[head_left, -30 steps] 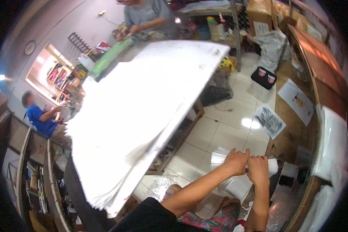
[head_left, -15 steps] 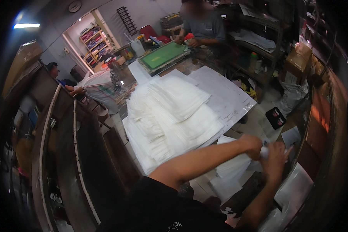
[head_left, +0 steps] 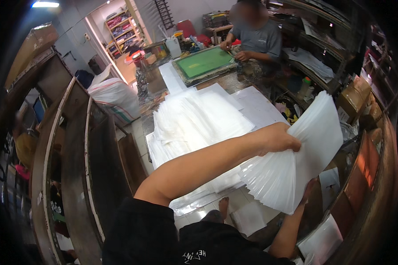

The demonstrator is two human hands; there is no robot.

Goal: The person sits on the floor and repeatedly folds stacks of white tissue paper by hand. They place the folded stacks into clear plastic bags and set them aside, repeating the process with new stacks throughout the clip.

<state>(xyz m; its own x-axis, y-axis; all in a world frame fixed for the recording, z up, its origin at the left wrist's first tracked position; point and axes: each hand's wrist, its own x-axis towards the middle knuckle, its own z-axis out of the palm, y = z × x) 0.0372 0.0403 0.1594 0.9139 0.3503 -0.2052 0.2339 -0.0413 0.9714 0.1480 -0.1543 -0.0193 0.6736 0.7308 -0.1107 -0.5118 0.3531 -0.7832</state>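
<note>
Holding fanned white sheets (head_left: 314,152), left grip (head_left: 281,139) pinches them in front of bench (head_left: 242,82), right side; right grip (head_left: 310,190) half hidden behind them, cannot tell its closure; left forearm (head_left: 203,167) blocks part of sheet pile (head_left: 203,117); green-faced frame (head_left: 205,63) beyond, white sack (head_left: 112,98) leftward

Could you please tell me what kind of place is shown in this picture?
Probably a small screen-printing workshop: a co-worker works at a green framed panel, white sheets are heaped on the table, and the left hand holds a fanned white stack.
</note>
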